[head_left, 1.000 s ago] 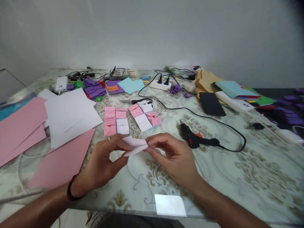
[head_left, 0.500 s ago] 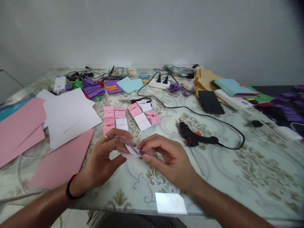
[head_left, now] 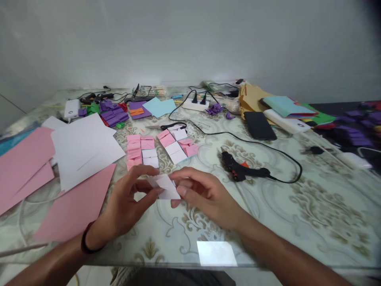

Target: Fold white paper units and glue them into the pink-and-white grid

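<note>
A small folded white paper piece [head_left: 164,186] is held just above the table between both hands. My left hand [head_left: 125,204] pinches its left side with thumb and fingers. My right hand [head_left: 202,194] grips its right side, fingers curled over the fold. Just beyond the hands lie two groups of folded pink and white paper squares [head_left: 142,150], [head_left: 177,143] set in rows on the patterned table [head_left: 297,206].
Large pink sheets [head_left: 74,206] and white sheets [head_left: 86,147] lie at the left. A black glue gun [head_left: 241,169] with its cord sits to the right. Scissors [head_left: 172,126], a power strip [head_left: 196,104], a phone [head_left: 259,125], purple paper scraps [head_left: 114,113] and stacked coloured paper [head_left: 285,107] crowd the far side.
The white piece has been turned and folded flatter between my fingers, and both hands have shifted slightly lower and left. The rest of the table looks the same.
</note>
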`<control>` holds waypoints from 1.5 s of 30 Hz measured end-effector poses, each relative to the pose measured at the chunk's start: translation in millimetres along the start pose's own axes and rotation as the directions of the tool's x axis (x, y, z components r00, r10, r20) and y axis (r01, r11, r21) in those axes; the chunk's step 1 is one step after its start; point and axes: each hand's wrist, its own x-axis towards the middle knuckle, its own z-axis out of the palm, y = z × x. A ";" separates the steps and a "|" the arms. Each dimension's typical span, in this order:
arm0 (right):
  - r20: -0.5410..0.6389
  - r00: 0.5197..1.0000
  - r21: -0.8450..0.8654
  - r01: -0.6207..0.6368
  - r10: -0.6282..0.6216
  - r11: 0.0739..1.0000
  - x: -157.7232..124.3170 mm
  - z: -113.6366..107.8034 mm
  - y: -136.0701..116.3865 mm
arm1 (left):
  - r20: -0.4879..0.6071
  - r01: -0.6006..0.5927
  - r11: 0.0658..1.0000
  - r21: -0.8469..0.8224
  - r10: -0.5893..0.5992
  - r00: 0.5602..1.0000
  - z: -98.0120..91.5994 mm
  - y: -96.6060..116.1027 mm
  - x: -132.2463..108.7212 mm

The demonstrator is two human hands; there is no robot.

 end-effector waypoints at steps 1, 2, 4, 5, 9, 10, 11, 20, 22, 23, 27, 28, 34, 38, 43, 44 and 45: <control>0.005 1.000 0.022 -0.018 0.018 1.000 0.0 -0.3 0.8 | -0.006 0.034 0.999 0.000 -0.034 0.999 0.1 0.9 0.1; 0.010 0.999 0.034 -0.040 0.039 0.999 0.0 -0.7 1.9 | -0.010 0.067 0.998 -0.012 -0.067 0.998 0.0 1.6 0.4; 0.013 0.997 0.029 -0.077 0.077 0.997 0.0 -1.3 4.8 | -0.006 0.124 0.991 -0.049 -0.125 0.992 -0.3 2.5 1.5; 0.008 0.996 0.012 -0.088 0.088 0.996 0.2 -1.4 6.2 | -0.004 0.141 0.988 -0.059 -0.142 0.990 -0.8 2.5 2.2; -0.062 0.997 -0.103 -0.042 0.035 0.994 1.9 0.5 8.5 | 0.006 0.098 0.992 0.074 -0.099 0.995 -4.2 0.6 4.9; -0.083 0.997 -0.141 -0.014 0.002 0.990 2.4 1.4 8.2 | 0.022 0.056 0.991 0.124 -0.059 0.998 -5.3 0.2 5.4; -0.103 0.994 -0.182 0.015 -0.035 0.983 2.7 2.2 7.7 | 0.044 0.006 0.987 0.162 -0.013 0.999 -6.2 -0.2 5.7; -0.139 0.957 -0.393 0.184 -0.256 0.901 -1.9 5.2 8.9 | 0.134 -0.305 0.912 0.275 0.277 0.951 -7.9 0.1 4.5; -0.145 0.953 -0.395 0.191 -0.266 0.899 -2.3 5.3 9.7 | 0.151 -0.312 0.908 0.280 0.279 0.948 -7.9 0.9 4.0; -0.146 0.952 -0.396 0.192 -0.268 0.898 -2.3 5.4 9.8 | 0.159 -0.310 0.908 0.283 0.275 0.948 -7.9 1.6 3.7; -0.145 0.947 -0.430 0.200 -0.286 0.880 -1.0 5.4 9.0 | 0.202 -0.283 0.916 0.285 0.231 0.952 -8.8 6.5 1.3; -0.145 0.947 -0.438 0.197 -0.285 0.877 -0.6 5.5 8.9 | 0.219 -0.274 0.922 0.275 0.217 0.951 -9.0 8.1 0.8; -0.112 0.940 -0.492 0.229 -0.322 0.840 1.7 5.2 10.6 | 0.335 -0.304 0.935 0.184 0.231 0.913 -9.5 14.4 0.8; -0.021 0.900 -0.616 0.331 -0.435 0.715 3.3 3.4 10.2 | 0.388 -0.267 0.954 0.138 0.196 0.901 -8.2 15.5 2.3; -0.028 0.855 -0.619 0.392 -0.518 0.681 2.5 4.3 10.8 | 0.271 -0.231 0.961 0.154 0.184 0.945 -4.6 10.9 3.2; -0.036 0.850 -0.628 0.390 -0.526 0.674 2.0 4.6 10.7 | 0.241 -0.215 0.963 0.164 0.173 0.955 -3.7 8.8 3.2; -0.041 0.847 -0.646 0.383 -0.531 0.660 1.5 4.7 10.4 | 0.216 -0.198 0.966 0.168 0.160 0.963 -2.9 6.6 3.1</control>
